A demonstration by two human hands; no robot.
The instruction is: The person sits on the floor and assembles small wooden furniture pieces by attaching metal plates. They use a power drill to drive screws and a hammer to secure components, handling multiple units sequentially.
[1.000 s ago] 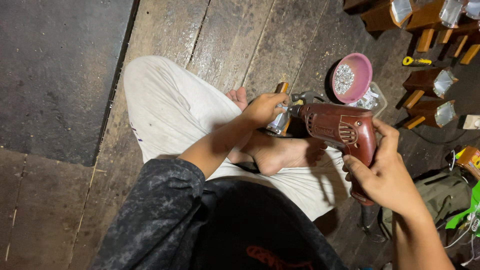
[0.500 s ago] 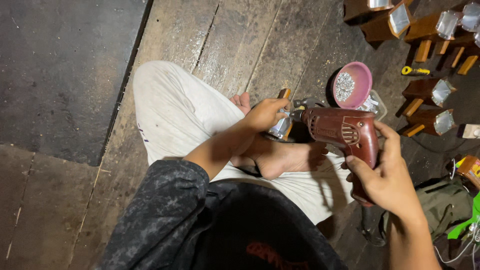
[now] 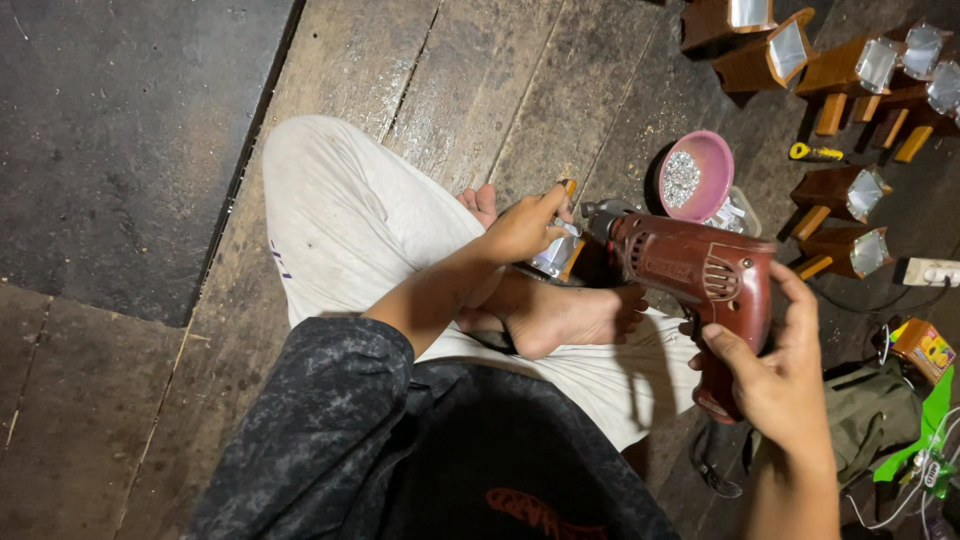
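Observation:
I sit cross-legged on a wooden plank floor. My right hand (image 3: 775, 375) grips the handle of a dark red electric drill (image 3: 690, 275), whose chuck points left toward a small wooden piece with a shiny metal face (image 3: 560, 250). My left hand (image 3: 525, 228) is closed on that piece and holds it down by my bare foot (image 3: 560, 315). The drill tip sits right beside the piece; whether they touch is hidden.
A pink bowl of small silvery bits (image 3: 695, 175) stands just beyond the drill. Several more wooden pieces with metal faces (image 3: 845, 195) lie at the upper right, with a yellow-handled tool (image 3: 815, 152). A white power strip (image 3: 930, 272), cables and green bag sit at right.
The view has shifted slightly. The drill and both hands hold nearly the same pose against the small piece.

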